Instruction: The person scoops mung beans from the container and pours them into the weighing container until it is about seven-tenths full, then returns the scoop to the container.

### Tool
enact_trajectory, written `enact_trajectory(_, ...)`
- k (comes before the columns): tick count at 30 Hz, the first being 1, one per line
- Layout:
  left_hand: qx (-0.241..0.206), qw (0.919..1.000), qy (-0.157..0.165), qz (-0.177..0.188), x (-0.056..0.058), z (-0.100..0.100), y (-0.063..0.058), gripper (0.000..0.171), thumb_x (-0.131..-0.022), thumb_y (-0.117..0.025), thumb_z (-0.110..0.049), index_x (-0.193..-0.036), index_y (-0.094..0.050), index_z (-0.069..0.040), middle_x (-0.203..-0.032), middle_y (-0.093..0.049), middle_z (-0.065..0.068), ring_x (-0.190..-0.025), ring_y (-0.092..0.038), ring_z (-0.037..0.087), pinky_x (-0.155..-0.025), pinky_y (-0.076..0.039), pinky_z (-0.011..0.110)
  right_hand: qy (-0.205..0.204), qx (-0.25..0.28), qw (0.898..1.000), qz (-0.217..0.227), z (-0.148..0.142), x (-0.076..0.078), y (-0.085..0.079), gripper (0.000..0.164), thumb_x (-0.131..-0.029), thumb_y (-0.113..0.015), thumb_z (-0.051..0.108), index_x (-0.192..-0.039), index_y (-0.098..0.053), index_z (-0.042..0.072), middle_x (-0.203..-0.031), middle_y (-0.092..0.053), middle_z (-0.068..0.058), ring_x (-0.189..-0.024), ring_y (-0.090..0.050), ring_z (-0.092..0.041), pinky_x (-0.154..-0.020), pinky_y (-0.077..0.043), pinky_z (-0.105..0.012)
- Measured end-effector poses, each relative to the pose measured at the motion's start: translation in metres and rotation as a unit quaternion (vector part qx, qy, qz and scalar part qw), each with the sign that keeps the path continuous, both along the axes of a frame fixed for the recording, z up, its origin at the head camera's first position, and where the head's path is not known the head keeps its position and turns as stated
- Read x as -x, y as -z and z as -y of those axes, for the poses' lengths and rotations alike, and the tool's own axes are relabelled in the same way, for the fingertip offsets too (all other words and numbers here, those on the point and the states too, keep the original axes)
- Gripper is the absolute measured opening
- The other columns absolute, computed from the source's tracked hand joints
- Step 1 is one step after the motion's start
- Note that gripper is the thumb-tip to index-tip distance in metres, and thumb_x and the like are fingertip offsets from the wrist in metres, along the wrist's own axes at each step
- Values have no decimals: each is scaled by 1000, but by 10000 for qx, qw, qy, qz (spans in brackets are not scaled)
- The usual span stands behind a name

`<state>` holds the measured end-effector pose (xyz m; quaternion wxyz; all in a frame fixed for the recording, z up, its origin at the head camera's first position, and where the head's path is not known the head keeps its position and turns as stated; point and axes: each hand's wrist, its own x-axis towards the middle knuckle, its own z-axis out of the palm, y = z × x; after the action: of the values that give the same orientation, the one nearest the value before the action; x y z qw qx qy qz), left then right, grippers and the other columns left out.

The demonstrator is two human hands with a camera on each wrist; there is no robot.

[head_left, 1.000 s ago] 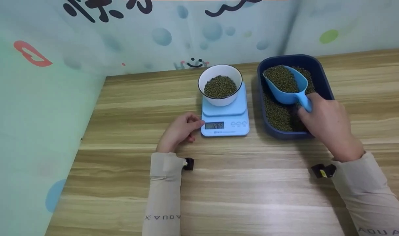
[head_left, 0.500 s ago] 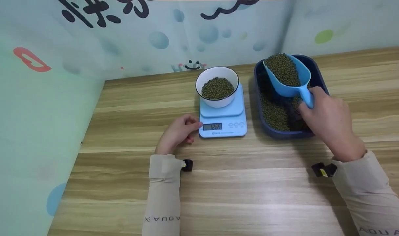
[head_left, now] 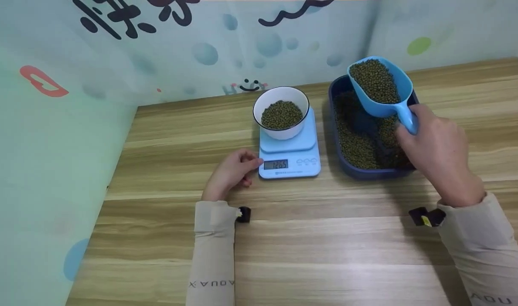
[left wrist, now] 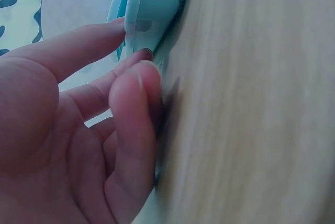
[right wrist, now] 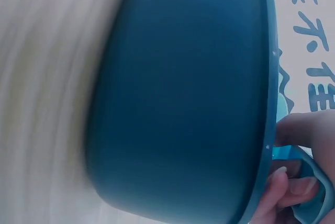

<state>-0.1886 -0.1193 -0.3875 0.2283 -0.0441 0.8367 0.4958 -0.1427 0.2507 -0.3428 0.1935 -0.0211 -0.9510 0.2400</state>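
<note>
My right hand (head_left: 436, 146) grips the handle of a light-blue scoop (head_left: 405, 91), heaped with small green beans (head_left: 374, 80). It is held over the back right of a dark-blue tub (head_left: 348, 168) of the same beans. My left hand (head_left: 231, 173) lies on the table, its thumb touching the left edge of a light-blue kitchen scale (head_left: 291, 170). The left wrist view shows its fingers (left wrist: 133, 130) loosely bent by the scale's edge (left wrist: 152, 4). On the scale stands a white bowl (head_left: 286, 132) with beans inside. The display (head_left: 276, 164) shows digits like 1265; any decimal point is unclear.
The wooden table (head_left: 310, 250) meets a printed light-blue backdrop (head_left: 165, 59) behind and at the left. In the right wrist view the tub's outer wall (right wrist: 183, 93) fills much of the frame. Small black devices (head_left: 243, 214) sit at both cuffs.
My right hand has raised the full scoop out of the beans, upward and slightly to the right. My left hand keeps its place at the scale, and the display digits look the same.
</note>
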Motion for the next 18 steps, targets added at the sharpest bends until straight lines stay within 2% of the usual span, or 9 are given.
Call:
enact_trajectory(6,59,10000,64,-38,0,0,2,24,-89,-61,-32,-104,-58,-14,-88,-54,5,-53,-50,12,-50,-48,23,-99,23,9999,125,0,0,0,38,-88,-56,23,-114,-55,-5,-74,-57,-24,-52,-48,-33,-42,-28,-38)
enact_trajectory(12,61,9999,92,-67,2,0,2,25,-89,-61,-32,-105,-58,-13,-94,-55,6,-53,-51,12,-49,-48,22,-276,211,9986,404,3,0,-7,37,-87,-57,22,-112,-57,-5,-79,-60,-23,-58,-52,-33,-46,-33,-33)
enact_trajectory(18,-264,9996,-23,5,1,0,3,24,-89,-62,-28,-105,-57,-11,-87,-52,3,-50,-47,11,-47,-45,20,-451,377,9963,633,10,-2,-17,34,-86,-54,20,-114,-58,1,-78,-58,-18,-59,-48,-29,-49,-32,-33)
